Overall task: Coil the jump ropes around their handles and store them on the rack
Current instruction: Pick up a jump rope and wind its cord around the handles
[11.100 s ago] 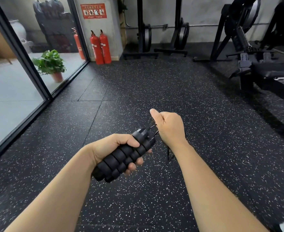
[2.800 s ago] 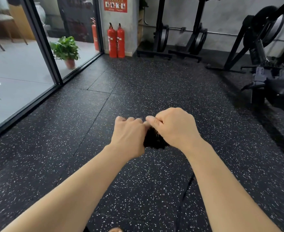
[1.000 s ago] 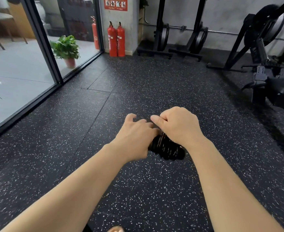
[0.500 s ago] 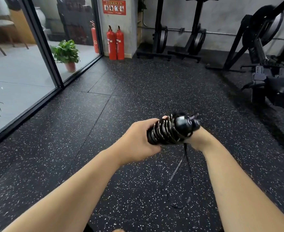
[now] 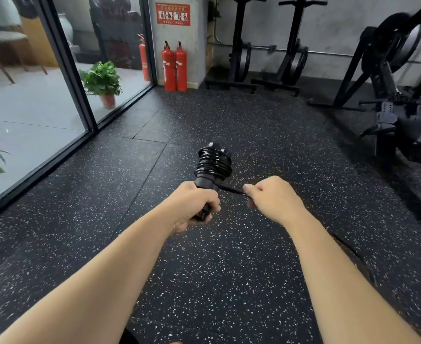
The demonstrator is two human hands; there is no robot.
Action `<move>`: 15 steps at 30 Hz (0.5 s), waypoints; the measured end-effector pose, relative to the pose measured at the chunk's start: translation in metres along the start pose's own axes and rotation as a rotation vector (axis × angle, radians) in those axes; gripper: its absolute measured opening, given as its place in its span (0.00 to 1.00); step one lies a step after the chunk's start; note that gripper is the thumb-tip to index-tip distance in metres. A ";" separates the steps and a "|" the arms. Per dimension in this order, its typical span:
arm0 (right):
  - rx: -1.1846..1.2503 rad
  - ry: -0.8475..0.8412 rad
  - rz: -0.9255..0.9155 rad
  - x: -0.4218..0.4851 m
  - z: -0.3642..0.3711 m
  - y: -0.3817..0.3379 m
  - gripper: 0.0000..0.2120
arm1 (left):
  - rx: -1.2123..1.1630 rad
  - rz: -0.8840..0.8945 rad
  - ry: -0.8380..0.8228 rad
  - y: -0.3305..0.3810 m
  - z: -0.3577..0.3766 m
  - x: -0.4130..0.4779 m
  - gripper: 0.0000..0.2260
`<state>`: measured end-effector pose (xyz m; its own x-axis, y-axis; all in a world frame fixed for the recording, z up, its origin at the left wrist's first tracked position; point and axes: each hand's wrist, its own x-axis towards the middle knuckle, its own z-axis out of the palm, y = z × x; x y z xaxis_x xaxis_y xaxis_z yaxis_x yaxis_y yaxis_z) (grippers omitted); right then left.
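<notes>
Since half a second ago we have swung the handles (image 5: 205,184) from lying sideways to standing nearly upright, and our hands have come apart. We count two black handles held side by side, one rope (image 5: 214,163) and two hands. Our left hand (image 5: 194,206) has its fingers curled tight around the lower ends of the handles, above the floor (image 5: 229,269). Glossy black cord is wound in many turns around their upper half, making a thick bundle with the handle tips showing above it. From the bundle's base a short free length runs to our right hand (image 5: 271,198), whose thumb and curled fingers pinch it just beside the handles. Around us lie speckled black rubber tiles, two red fire extinguishers (image 5: 174,67) against the wall with a third behind glass, two potted plants (image 5: 103,81) beyond the glass partition, and dark gym machines (image 5: 388,78) at the right, well apart from our hands.
</notes>
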<state>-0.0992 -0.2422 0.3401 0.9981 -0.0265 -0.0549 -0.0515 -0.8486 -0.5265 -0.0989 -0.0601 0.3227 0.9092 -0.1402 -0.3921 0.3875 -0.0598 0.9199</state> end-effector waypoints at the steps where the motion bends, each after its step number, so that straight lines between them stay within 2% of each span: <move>1: -0.073 0.002 -0.024 -0.004 0.000 -0.006 0.23 | 0.067 -0.006 0.058 -0.001 0.000 0.003 0.06; 4: -0.272 -0.003 -0.112 -0.014 0.003 -0.026 0.21 | 0.426 0.064 0.249 -0.003 0.000 0.010 0.01; 6: -0.381 -0.035 -0.177 -0.022 0.004 -0.037 0.21 | 0.722 0.140 0.352 -0.005 -0.002 0.013 0.03; 9: -0.471 -0.048 -0.302 -0.033 0.002 -0.048 0.19 | 1.045 0.189 0.443 -0.008 -0.005 0.009 0.07; 12: -0.480 -0.009 -0.395 -0.037 -0.005 -0.053 0.19 | 1.374 0.271 0.463 -0.012 0.002 0.005 0.13; 15: -0.439 0.008 -0.394 -0.032 -0.018 -0.049 0.18 | 1.593 0.472 0.374 -0.016 0.013 0.003 0.13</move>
<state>-0.1279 -0.2094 0.3824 0.9394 0.3331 0.0809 0.3404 -0.9344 -0.1050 -0.1046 -0.0729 0.3069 0.9655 -0.2258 0.1300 -0.2204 -0.9739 -0.0544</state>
